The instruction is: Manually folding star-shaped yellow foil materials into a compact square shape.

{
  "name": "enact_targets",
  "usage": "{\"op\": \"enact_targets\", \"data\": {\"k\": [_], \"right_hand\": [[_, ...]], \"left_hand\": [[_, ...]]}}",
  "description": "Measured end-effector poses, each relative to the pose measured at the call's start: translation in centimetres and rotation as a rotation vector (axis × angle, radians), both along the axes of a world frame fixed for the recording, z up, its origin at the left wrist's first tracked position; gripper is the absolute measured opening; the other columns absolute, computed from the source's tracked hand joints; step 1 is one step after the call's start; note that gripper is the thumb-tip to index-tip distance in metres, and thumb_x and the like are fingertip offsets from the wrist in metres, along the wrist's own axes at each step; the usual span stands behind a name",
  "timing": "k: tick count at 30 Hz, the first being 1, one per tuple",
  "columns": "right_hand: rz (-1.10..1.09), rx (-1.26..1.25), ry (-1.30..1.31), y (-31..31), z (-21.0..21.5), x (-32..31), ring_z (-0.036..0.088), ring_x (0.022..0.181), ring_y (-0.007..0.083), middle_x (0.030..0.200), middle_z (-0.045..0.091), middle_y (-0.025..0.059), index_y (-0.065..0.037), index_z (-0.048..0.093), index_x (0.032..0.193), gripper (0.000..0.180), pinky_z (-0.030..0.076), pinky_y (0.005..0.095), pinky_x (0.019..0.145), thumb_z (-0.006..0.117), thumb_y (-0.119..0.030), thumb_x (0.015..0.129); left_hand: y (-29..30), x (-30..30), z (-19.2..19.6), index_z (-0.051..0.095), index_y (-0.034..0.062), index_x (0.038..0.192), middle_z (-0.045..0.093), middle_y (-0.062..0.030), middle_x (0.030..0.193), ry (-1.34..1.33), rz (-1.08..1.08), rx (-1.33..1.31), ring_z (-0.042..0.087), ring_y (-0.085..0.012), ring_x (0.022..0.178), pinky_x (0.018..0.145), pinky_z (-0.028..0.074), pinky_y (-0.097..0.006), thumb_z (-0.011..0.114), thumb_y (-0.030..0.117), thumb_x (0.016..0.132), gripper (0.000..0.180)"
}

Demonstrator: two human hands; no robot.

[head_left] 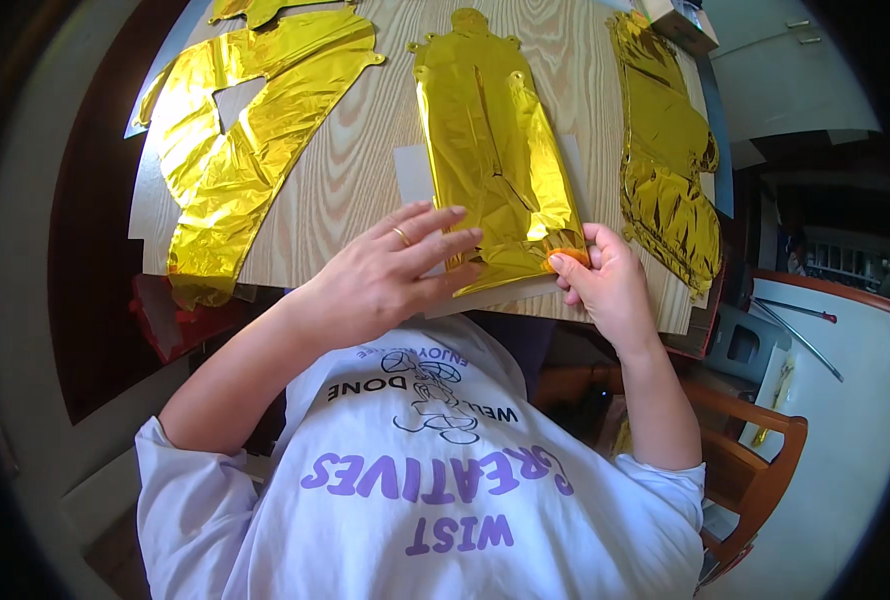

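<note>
I see shiny gold foil balloons (495, 150) on a pale wood-grain counter (355, 160). My shirt (415, 500) is white with purple lettering, and the chair (755, 450) is brown.

A wooden table (355, 170) carries three flat gold foil balloons. The middle foil balloon (490, 140) lies lengthwise at the table's centre, over a grey sheet (413, 172). The left hand (390, 270) rests flat, fingers spread, on the balloon's near end at the table's front edge; a ring (402, 236) shows on one finger. The right hand (605, 275) pinches the balloon's near right corner between thumb and fingers. A second foil balloon (235, 140) lies on the table's left part, a third foil balloon (670, 160) along its right edge. A wooden chair (755, 450) stands beyond the table's right front corner.
</note>
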State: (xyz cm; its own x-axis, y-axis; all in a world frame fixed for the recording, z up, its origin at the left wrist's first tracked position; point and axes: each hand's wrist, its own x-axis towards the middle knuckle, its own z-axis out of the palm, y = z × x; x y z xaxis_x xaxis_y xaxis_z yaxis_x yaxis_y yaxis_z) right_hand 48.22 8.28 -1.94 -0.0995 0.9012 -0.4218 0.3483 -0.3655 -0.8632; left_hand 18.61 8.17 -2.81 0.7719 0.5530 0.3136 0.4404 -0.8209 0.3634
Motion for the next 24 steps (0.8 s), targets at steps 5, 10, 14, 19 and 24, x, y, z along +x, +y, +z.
{"op": "enact_targets", "data": {"k": [5, 10, 14, 19, 24], "right_hand": [[0.011, -0.105, 0.071, 0.2, 0.0, 0.8, 0.061, 0.061, 0.0048, 0.083, 0.071, 0.0054, 0.000, 0.062, 0.103, 0.019, 0.046, 0.0194, 0.051, 0.068, -0.018, 0.099], [0.021, -0.213, 0.067, 0.5, 0.2, 1.7, 0.062, 0.055, 0.0047, 0.080, 0.073, 0.0092, -0.003, 0.063, 0.095, 0.024, 0.040, 0.0156, 0.044, 0.068, -0.026, 0.100], [0.007, -0.182, 0.049, 0.7, 0.7, 1.4, 0.061, 0.054, 0.0044, 0.076, 0.071, 0.0081, -0.004, 0.063, 0.091, 0.024, 0.040, 0.0156, 0.045, 0.068, -0.025, 0.100], [0.005, -0.103, 0.047, 0.6, -0.2, 1.8, 0.059, 0.054, 0.0060, 0.074, 0.069, 0.0058, -0.003, 0.063, 0.089, 0.023, 0.046, 0.0214, 0.050, 0.069, -0.022, 0.099], [-0.003, -0.090, -0.088, 0.4, 0.0, 1.5, 0.060, 0.057, 0.0097, 0.075, 0.068, 0.0075, -0.002, 0.064, 0.092, 0.022, 0.048, 0.0254, 0.053, 0.071, -0.022, 0.098]], "left_hand": [[1.0, -0.3, -1.8, 0.068, -0.0001, 0.115, 0.064, -0.0172, 0.128, -0.061, -0.167, 0.063, 0.058, -0.0348, 0.128, 0.111, 0.045, -0.047, 0.061, 0.016, 0.084, 0.035], [1.1, -0.3, -2.4, 0.069, -0.0019, 0.112, 0.066, -0.0184, 0.122, -0.103, -0.187, 0.127, 0.064, -0.0349, 0.120, 0.104, 0.051, -0.047, 0.063, 0.015, 0.084, 0.033], [0.9, -0.3, -2.5, 0.070, -0.0023, 0.110, 0.067, -0.0186, 0.121, -0.088, -0.164, 0.158, 0.066, -0.0347, 0.118, 0.103, 0.053, -0.047, 0.064, 0.014, 0.084, 0.031], [0.9, -0.5, -2.5, 0.070, -0.0031, 0.110, 0.066, -0.0188, 0.122, -0.098, -0.168, 0.151, 0.065, -0.0348, 0.118, 0.104, 0.052, -0.048, 0.067, 0.011, 0.082, 0.031], [0.8, -1.1, -2.6, 0.071, -0.0018, 0.114, 0.063, -0.0194, 0.127, -0.095, -0.176, 0.093, 0.062, -0.0349, 0.123, 0.107, 0.050, -0.049, 0.070, 0.010, 0.083, 0.033]]}}
